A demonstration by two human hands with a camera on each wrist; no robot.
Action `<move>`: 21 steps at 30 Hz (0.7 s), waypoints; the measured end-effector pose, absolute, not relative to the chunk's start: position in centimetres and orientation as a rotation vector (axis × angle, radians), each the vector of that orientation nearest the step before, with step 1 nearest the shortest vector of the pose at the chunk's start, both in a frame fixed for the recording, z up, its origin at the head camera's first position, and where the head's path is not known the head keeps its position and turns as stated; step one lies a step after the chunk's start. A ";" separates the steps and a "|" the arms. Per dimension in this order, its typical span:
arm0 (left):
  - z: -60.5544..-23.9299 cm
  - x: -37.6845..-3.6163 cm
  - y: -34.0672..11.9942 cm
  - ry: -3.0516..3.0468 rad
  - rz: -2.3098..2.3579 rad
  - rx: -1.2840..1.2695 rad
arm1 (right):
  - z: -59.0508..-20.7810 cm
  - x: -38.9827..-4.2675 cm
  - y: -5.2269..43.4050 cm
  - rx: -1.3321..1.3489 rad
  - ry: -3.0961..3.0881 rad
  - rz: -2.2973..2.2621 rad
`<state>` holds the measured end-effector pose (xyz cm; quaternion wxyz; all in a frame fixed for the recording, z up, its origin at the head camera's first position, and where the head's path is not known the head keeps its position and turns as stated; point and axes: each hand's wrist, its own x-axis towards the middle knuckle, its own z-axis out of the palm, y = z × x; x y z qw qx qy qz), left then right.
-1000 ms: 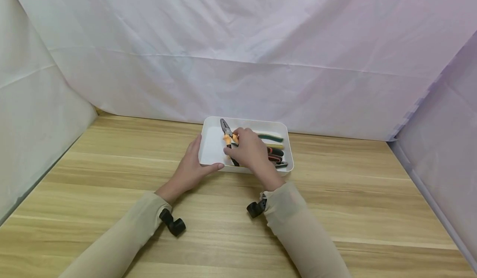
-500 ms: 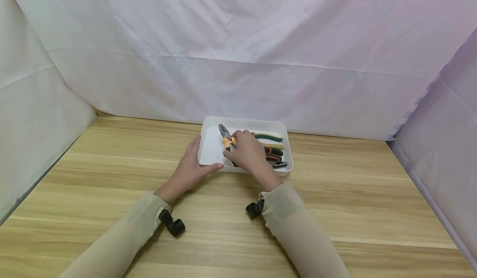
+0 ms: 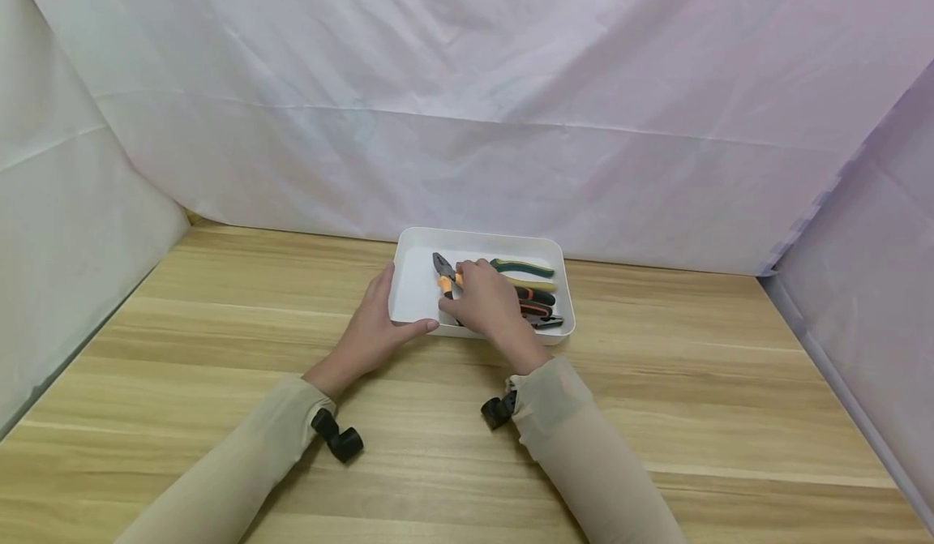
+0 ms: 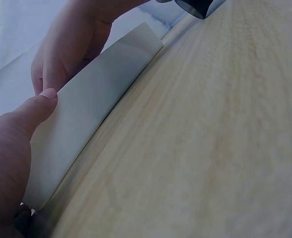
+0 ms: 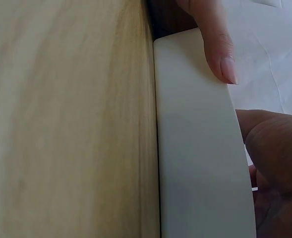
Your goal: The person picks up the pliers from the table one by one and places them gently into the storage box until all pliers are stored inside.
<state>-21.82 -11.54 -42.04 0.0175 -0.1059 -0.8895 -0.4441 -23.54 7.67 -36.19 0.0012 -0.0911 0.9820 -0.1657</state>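
A white rectangular tray (image 3: 414, 246) stands on the wooden table near the back. My right hand (image 3: 487, 305) reaches into it and grips orange-handled pliers (image 3: 443, 272), whose grey jaws point to the far left. My left hand (image 3: 377, 325) holds the tray's near-left corner, thumb along the front wall (image 4: 86, 124) and fingers at the left side. More pliers lie in the tray's right half: a green-handled pair (image 3: 524, 267) and a dark red-and-black pair (image 3: 538, 303). The right wrist view shows only the tray's outer wall (image 5: 195, 148) and my left thumb (image 5: 217, 44).
The wooden table (image 3: 657, 414) spreads wide around the tray. White fabric (image 3: 467, 106) hangs close behind the tray and along both sides. Black camera mounts sit at both wrists (image 3: 337, 439).
My right hand has lowered the orange-handled pliers toward the tray floor and drawn slightly nearer. My left hand has stayed on the tray corner.
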 end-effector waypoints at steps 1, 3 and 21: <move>-42.1 -21.8 -11.5 -2.764 -1.379 -0.329 | -36.2 -23.5 7.7 -0.287 3.081 -0.512; -42.1 -21.8 -11.5 -2.764 -1.381 -0.326 | -36.2 -23.5 7.6 -0.288 3.078 -0.498; -42.2 -21.8 -11.7 -2.760 -1.369 -0.334 | -35.6 -23.3 7.6 -0.321 3.023 -0.454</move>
